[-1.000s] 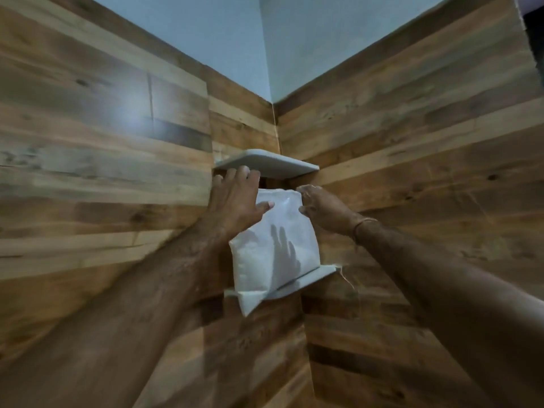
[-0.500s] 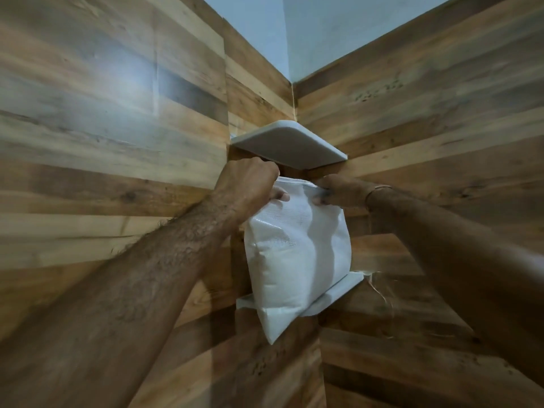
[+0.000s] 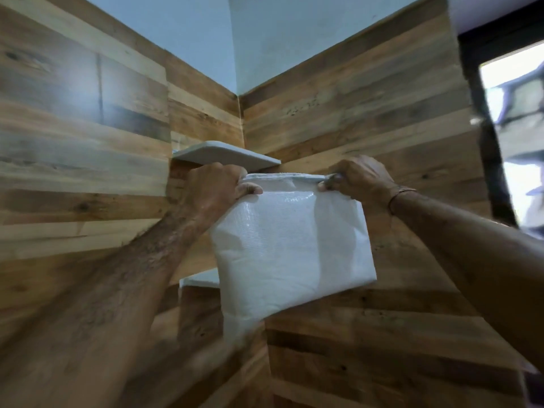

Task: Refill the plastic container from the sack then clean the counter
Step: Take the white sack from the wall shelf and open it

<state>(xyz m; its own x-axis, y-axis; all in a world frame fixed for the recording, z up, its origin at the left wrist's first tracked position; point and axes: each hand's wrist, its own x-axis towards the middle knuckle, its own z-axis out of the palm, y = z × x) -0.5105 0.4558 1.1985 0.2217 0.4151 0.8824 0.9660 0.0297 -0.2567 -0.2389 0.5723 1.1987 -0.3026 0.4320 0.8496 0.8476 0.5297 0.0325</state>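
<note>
Your left grip [image 3: 215, 189] is closed on the upper left corner of the white woven plastic sack [image 3: 288, 245], with the fingers curled over the folded top edge and the thumb pressed on the front. Your right grip [image 3: 362, 181] pinches the upper right corner of the same edge in the same way. A thin band [image 3: 401, 192] sits on your right wrist.

You hold the sack in the air in front of the corner of the brown wooden plank wall [image 3: 88, 142]. Its folded top edge points up and runs almost level from left to right between your two grips. The body hangs down from this edge and is a little tilted: the lower left corner points down and is the lowest part, and the lower right corner is higher.

The top edge is just below the upper white corner shelf [image 3: 223, 156]. The sack covers most of the lower white corner shelf [image 3: 200, 280]; I cannot tell if it touches it. A bright opening [image 3: 515, 128] at the right edge is blurred.
</note>
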